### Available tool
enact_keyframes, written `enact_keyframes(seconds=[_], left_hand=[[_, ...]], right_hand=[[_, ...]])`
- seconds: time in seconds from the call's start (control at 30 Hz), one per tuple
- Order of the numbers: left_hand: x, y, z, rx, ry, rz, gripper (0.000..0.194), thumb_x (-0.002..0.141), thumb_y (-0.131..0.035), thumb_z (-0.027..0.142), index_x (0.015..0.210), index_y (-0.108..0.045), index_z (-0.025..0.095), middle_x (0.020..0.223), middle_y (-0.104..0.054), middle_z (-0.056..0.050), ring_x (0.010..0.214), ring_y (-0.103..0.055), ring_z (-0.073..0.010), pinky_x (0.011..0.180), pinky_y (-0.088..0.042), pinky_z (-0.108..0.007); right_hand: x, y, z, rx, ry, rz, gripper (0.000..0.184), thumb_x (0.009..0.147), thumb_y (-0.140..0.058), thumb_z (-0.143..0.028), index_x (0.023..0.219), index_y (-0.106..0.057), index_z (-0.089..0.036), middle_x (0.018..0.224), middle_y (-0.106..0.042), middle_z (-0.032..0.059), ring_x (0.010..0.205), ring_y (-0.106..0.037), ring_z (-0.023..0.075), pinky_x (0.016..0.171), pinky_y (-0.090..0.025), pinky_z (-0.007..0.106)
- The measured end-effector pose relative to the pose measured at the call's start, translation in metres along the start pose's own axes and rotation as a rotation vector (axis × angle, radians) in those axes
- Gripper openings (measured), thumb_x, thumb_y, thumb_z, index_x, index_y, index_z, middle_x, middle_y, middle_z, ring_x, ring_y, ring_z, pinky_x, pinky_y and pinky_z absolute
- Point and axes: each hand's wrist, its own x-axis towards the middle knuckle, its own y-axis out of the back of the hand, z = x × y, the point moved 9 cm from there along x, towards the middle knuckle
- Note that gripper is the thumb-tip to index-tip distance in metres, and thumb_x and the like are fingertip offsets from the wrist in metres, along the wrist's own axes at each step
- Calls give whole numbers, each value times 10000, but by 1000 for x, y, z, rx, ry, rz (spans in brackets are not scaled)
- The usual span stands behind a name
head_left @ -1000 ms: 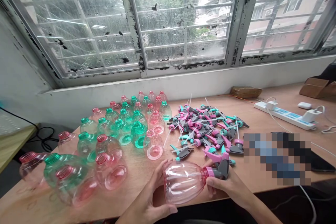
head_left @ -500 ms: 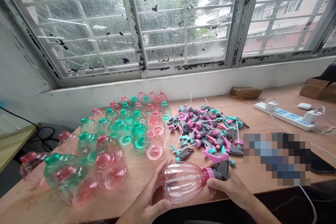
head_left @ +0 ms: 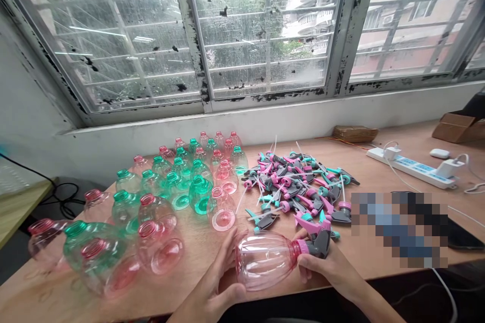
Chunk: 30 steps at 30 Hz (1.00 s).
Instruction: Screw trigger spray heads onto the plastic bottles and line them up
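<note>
A clear pink spray bottle (head_left: 263, 262) lies on its side in front of me, above the table's near edge. My left hand (head_left: 217, 277) cups its base, thumb below and fingers along the far side. At the neck, my right hand (head_left: 316, 262) pinches the pink collar of the grey and pink trigger spray head (head_left: 320, 243), which sits on the bottle's mouth. Some right fingers are hidden behind the neck. Just beyond lies a heap of loose trigger spray heads (head_left: 293, 179) in pink, grey and teal, with thin dip tubes sticking out.
Several open pink and green bottles (head_left: 200, 189) stand in rows on the left of the wooden table (head_left: 212, 308). Rightward are a white power strip (head_left: 413, 167) with plugs, a cable, a blurred-out patch (head_left: 397, 227) and a dark flat device (head_left: 466, 234). A window lies behind.
The bottle has turned slightly about its long axis, and its base is a little higher. My left fingers have shifted slightly around the base. My right hand stays at the collar.
</note>
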Motion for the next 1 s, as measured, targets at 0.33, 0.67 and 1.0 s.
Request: enact_keyframes(seconds=[0.33, 0.67, 1.0], left_hand=[[-2, 6, -8, 210, -9, 44, 837, 943, -696, 439, 1607, -187, 471, 1734, -252, 24, 1589, -236, -307, 1301, -246, -466], [3, -4, 3, 32, -8, -36, 857, 915, -740, 427, 1587, -214, 505, 1743, -214, 51, 1600, -207, -276, 1306, -230, -472], [1, 0, -3, 65, -33, -27, 844, 933, -717, 426, 1573, -182, 556, 1729, -259, 66, 1588, -252, -266, 1303, -236, -470]], right_hand=[[-2, 11, 6, 28, -27, 122, 491, 755, -883, -559, 940, -581, -219, 551, -725, -28, 477, -656, 204, 536, -477, 312], [-2, 13, 14, 28, -31, 87, 473, 789, -883, -493, 991, -568, -205, 580, -726, -36, 500, -659, 181, 557, -496, 303], [-1, -5, -5, 42, -23, -31, 409, 799, -862, -531, 804, -693, -158, 609, -730, 14, 523, -647, 149, 547, -511, 256]])
